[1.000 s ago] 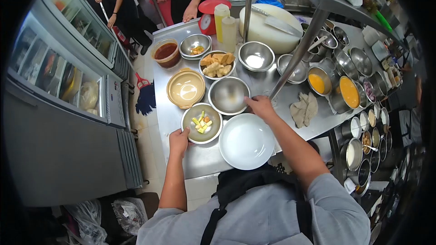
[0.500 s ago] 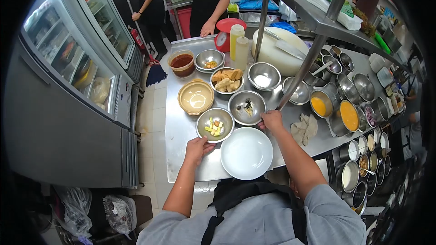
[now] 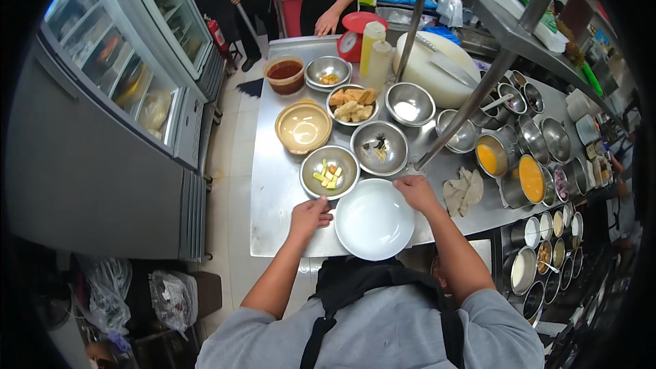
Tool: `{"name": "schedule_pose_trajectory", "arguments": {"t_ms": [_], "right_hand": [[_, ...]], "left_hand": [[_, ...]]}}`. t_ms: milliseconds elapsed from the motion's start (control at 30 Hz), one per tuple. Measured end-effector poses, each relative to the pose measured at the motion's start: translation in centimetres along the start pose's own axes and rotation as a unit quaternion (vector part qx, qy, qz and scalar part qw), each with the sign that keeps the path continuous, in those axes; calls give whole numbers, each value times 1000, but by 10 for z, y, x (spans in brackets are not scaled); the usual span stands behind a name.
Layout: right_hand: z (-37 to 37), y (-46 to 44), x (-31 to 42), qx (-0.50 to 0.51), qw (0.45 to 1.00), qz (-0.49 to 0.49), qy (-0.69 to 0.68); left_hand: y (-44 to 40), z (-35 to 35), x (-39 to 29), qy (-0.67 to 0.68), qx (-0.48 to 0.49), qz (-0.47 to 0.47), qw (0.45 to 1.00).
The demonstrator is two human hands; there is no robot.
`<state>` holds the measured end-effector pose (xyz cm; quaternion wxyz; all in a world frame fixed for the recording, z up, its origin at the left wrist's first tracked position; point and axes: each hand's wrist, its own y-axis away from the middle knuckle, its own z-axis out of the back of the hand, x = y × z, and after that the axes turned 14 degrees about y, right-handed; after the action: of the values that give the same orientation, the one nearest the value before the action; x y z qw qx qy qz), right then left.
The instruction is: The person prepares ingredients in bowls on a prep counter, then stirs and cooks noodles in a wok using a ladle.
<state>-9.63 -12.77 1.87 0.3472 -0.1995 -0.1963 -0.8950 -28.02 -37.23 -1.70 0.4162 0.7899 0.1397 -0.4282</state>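
Observation:
A white plate [image 3: 374,220] lies at the table's near edge, between my hands. My right hand [image 3: 417,193] has its fingers closed at the plate's upper right rim. At the plate's left side is my left hand [image 3: 311,217], fingers apart, just below a steel bowl [image 3: 330,188] of chopped green and orange pieces. Another steel bowl [image 3: 379,148] holds dark and pale strips. Behind them stand a tan clay pot [image 3: 303,126], a bowl of fried pieces [image 3: 352,104], a tub of red sauce [image 3: 284,74] and an empty steel bowl [image 3: 410,104].
A slanting metal post [image 3: 471,102] rises on the right, near a crumpled cloth [image 3: 463,191] and pots of orange liquid [image 3: 531,179]. Two squeeze bottles [image 3: 375,55], a red scale [image 3: 350,44] and a large white block with a cleaver stand behind. Two people are beyond the table.
My right hand has moved from the middle steel bowl to the plate's rim. My left hand has come away from the chopped-piece bowl towards the plate. The camera view has shifted.

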Motion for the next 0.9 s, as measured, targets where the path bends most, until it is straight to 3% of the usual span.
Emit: {"name": "schedule_pose_trajectory", "arguments": {"t_ms": [133, 200, 300, 600, 700, 767, 833, 900], "right_hand": [[-11, 14, -23, -18, 998, 55, 28], [-9, 23, -22, -44, 997, 49, 39], [-9, 33, -32, -59, 995, 34, 71], [-10, 44, -33, -112, 992, 19, 62], [-13, 42, -35, -116, 991, 18, 59], [-13, 44, -35, -120, 991, 5, 61], [-12, 45, -38, -131, 990, -11, 61], [-14, 54, -48, -161, 983, -42, -79]], "left_hand": [[5, -12, 9, 44, 10, -10, 999], [-9, -8, 1, 100, -29, 77, 992], [-24, 1, -4, 51, -29, 13, 998], [-24, 10, 3, 59, -40, -28, 997], [-16, 10, 2, 44, -28, -4, 999], [-8, 16, 1, 23, -29, 2, 999], [4, 26, -7, -80, -7, 46, 996], [11, 44, -9, -175, 89, 118, 973]]}}
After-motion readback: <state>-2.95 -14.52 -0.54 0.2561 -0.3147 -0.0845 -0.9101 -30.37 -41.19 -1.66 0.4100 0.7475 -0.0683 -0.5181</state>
